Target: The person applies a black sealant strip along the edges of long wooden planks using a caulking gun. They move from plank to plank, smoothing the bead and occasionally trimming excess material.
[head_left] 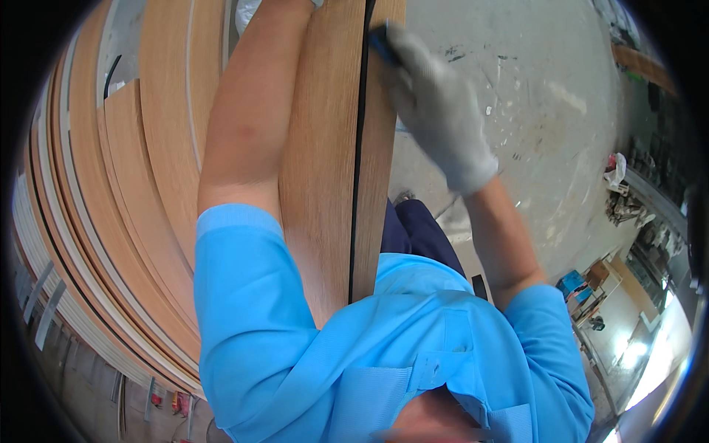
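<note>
Wooden board [323, 159], pale brown with fine grain and a long black strip [360, 148] running down it, lies lengthwise in front of us, to the right of other long boards [164, 66]. Our gloved right hand [437, 92] is clamped on a small dark tool [382, 46] just beside the strip, while our left hand is past the top edge, its grip impossible to tell. Far to our right sits a blue box [574, 285], its contents too small to make out.

Long brown board [325, 140], black stripe [359, 148], dark tool [383, 46]
</note>
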The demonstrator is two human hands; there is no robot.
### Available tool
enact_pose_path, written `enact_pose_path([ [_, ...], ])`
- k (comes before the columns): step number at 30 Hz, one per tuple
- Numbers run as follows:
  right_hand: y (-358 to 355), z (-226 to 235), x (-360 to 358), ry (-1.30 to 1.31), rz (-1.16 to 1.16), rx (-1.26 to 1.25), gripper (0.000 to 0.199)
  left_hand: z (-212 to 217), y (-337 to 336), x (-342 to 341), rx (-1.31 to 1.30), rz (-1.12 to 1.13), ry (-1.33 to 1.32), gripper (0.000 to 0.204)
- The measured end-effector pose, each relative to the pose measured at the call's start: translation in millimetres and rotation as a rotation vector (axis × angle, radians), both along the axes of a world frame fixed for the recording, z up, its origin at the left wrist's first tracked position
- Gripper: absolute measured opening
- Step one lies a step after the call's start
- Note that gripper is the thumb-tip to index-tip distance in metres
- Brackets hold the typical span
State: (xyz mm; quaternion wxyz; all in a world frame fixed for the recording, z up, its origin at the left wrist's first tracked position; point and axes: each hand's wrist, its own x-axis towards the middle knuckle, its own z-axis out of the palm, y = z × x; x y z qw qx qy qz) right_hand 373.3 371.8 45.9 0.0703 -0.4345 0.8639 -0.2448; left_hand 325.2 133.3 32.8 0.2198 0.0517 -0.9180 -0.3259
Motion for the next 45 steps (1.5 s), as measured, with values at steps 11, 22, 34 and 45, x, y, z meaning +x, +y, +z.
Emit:
enact_pose_path([
  [11,68,16,74,-0.211,0.194,0.246,0.067,-17,-13,-11,0.009,-0.048,0.026,0.011],
  [22,3,16,-12,-0.181,-0.009,0.095,0.051,-21,-12,-6,-0.049,0.044,0.215,0.036],
  [34,284,-44,-113,-0.698,-0.567,0.088,0.057,-30,-34,10,0.700,0.713,-0.081,0.067],
  [45,377,-108,-316,-0.596,-0.648,0.351,0.032,-61,-68,6,1.197,0.764,-0.085,0.089],
])
